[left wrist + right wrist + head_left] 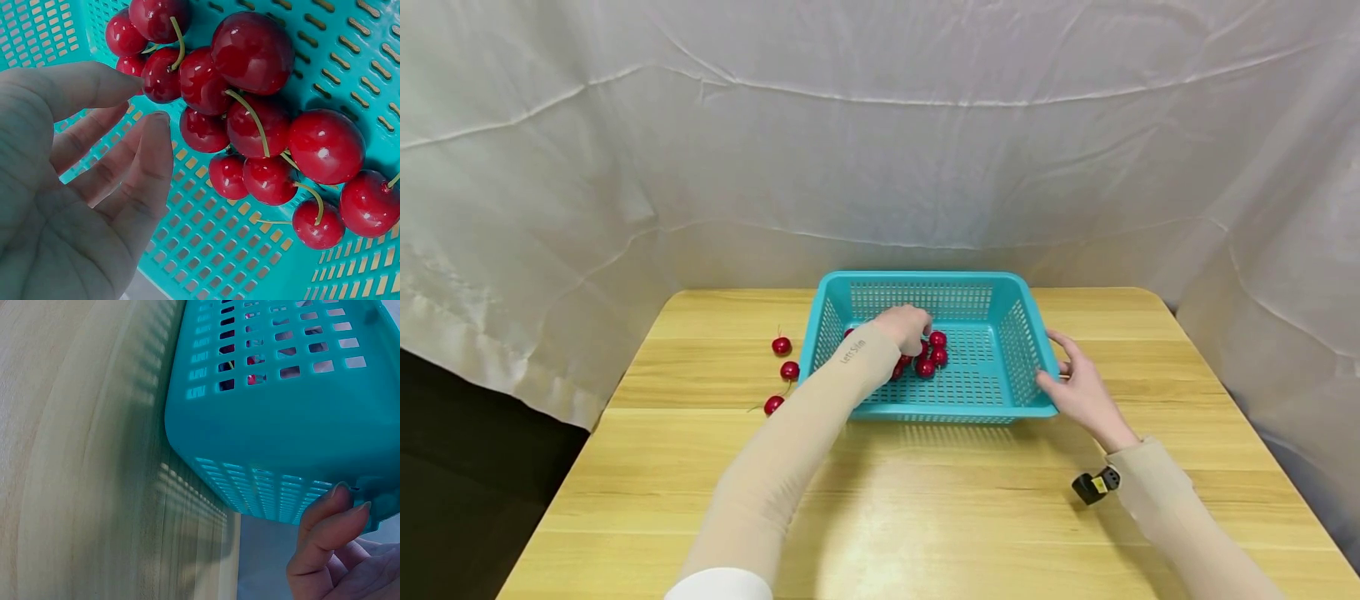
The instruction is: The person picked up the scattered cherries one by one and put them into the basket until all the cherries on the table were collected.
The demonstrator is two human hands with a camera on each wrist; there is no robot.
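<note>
A turquoise plastic basket (pixel 940 412) with slotted walls stands on the wooden table. Red cherries (pixel 926 367) with green stems lie heaped inside it. My left hand (pixel 904 327) reaches down into the basket among them. In the left wrist view, the left hand (pixel 81 169) has its thumb and fingers apart, nothing between them, and the thumb tip sits right beside a cherry (pixel 162 75). My right hand (pixel 1081 387) grips the basket's right rim, thumb over the edge. The right wrist view shows its bent fingers (pixel 334 528) at the rim from outside.
Left of the basket, a few loose cherries lie on the table (pixel 685 467): one at the back (pixel 781 346), another (pixel 789 371) nearer, and a third (pixel 773 405) beside my left sleeve. A black device (pixel 1095 485) hangs at my right wrist. A pale curtain (pixel 880 167) hangs behind the table.
</note>
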